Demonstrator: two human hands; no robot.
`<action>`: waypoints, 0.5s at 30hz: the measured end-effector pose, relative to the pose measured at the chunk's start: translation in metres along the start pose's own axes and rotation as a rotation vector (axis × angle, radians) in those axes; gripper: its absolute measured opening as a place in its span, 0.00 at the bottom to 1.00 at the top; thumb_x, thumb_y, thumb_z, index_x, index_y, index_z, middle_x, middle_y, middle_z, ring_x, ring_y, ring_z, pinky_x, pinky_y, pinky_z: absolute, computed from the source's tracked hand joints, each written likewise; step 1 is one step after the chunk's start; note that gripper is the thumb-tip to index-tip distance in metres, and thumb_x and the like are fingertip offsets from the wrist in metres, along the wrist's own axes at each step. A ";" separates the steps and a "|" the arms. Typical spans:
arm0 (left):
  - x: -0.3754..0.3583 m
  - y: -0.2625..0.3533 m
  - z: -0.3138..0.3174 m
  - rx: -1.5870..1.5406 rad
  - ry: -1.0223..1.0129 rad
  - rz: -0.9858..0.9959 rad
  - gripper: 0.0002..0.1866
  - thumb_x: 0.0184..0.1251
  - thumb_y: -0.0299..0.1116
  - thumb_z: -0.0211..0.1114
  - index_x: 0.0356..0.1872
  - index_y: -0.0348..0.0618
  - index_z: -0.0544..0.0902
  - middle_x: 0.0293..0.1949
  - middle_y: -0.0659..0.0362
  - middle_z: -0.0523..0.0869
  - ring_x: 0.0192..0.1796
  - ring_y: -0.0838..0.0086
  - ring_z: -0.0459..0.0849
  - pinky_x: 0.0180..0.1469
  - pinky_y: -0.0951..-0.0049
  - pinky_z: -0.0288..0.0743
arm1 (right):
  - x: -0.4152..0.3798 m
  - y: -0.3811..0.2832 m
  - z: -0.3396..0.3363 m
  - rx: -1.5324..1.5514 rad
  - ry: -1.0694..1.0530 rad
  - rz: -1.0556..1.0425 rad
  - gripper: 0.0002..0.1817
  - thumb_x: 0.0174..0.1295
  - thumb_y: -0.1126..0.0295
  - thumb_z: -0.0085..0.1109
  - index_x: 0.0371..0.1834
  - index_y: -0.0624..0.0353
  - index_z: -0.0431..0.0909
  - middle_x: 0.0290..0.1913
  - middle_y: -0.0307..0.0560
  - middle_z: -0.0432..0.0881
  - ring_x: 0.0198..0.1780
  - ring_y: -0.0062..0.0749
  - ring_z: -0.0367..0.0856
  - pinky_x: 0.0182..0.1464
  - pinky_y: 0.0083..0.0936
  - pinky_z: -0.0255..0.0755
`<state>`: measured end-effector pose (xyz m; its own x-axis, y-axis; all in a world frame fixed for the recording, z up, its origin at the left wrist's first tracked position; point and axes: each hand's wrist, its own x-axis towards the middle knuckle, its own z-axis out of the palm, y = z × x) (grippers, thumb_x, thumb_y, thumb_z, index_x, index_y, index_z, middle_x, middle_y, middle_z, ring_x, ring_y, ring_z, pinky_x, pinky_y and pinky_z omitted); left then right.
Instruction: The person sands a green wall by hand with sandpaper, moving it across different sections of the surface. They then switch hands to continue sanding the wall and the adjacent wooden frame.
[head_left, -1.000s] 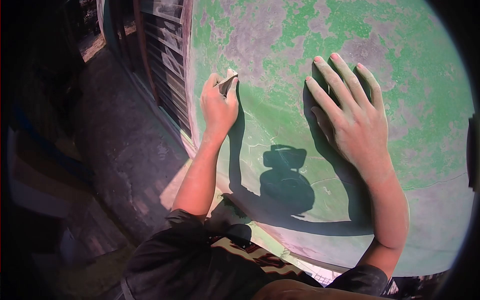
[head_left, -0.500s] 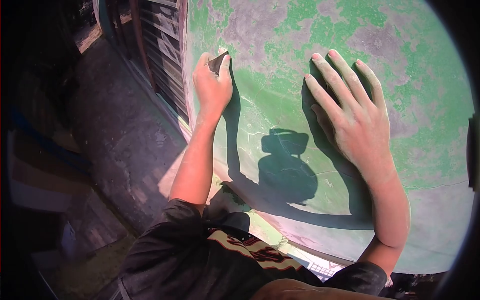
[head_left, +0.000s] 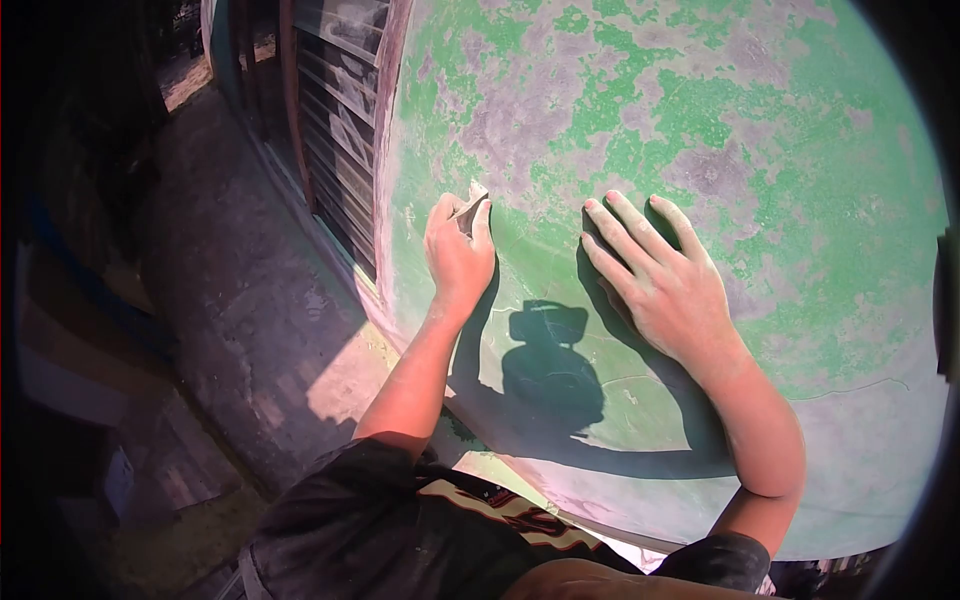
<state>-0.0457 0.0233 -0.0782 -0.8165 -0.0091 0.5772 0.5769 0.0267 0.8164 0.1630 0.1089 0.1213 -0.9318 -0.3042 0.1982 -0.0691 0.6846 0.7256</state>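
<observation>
A wall (head_left: pixel 600 110) with patchy green paint and bare grey areas fills the right side of the view. My left hand (head_left: pixel 461 250) is closed round a small folded piece of sandpaper (head_left: pixel 470 212), held against the wall near its left edge. The sheet shows between thumb and fingers. To the right, my right hand (head_left: pixel 665 275) rests on the wall with its fingers spread and nothing in them. Dust coats the fingertips. Shadows of both arms and of my head fall on the green paint below and between the hands.
A louvred window (head_left: pixel 340 130) with a worn frame stands left of the wall. A concrete floor (head_left: pixel 220 250) runs along the left side, partly in shade. Darker objects at the far left are hard to make out.
Both hands appear lower in view. My left hand shows farther right and my right hand farther left, closer together. The view of the wall has shifted slightly, and the sandpaper now shows its lighter side.
</observation>
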 end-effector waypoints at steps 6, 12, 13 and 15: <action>0.052 -0.017 -0.010 -0.077 0.042 -0.132 0.14 0.75 0.33 0.74 0.36 0.32 0.80 0.34 0.39 0.88 0.38 0.40 0.87 0.44 0.47 0.76 | 0.046 0.039 -0.028 -0.050 0.040 -0.062 0.18 0.69 0.70 0.59 0.60 0.53 0.86 0.76 0.45 0.80 0.81 0.35 0.73 0.87 0.46 0.60; 0.016 0.007 -0.014 -0.043 -0.088 0.030 0.13 0.74 0.33 0.75 0.37 0.33 0.83 0.32 0.44 0.81 0.39 0.42 0.83 0.46 0.48 0.75 | 0.092 0.043 -0.016 -0.049 0.114 -0.049 0.17 0.71 0.69 0.59 0.61 0.53 0.86 0.75 0.45 0.82 0.81 0.35 0.73 0.87 0.44 0.60; 0.027 -0.003 -0.015 -0.007 -0.059 0.028 0.14 0.74 0.33 0.75 0.36 0.33 0.82 0.32 0.43 0.82 0.39 0.41 0.83 0.46 0.47 0.75 | 0.098 0.041 -0.009 -0.046 0.143 -0.040 0.17 0.72 0.68 0.58 0.60 0.52 0.86 0.75 0.45 0.82 0.81 0.35 0.73 0.87 0.44 0.59; 0.047 -0.019 -0.018 0.022 -0.041 0.006 0.14 0.74 0.33 0.75 0.36 0.33 0.81 0.32 0.42 0.82 0.39 0.40 0.83 0.45 0.47 0.75 | 0.108 0.034 0.006 -0.055 0.123 -0.046 0.16 0.73 0.67 0.58 0.60 0.52 0.86 0.75 0.45 0.82 0.82 0.35 0.72 0.87 0.45 0.59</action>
<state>-0.0944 0.0046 -0.0658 -0.8135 0.0322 0.5807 0.5816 0.0483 0.8121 0.0576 0.1027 0.1635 -0.8774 -0.4151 0.2407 -0.0874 0.6316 0.7704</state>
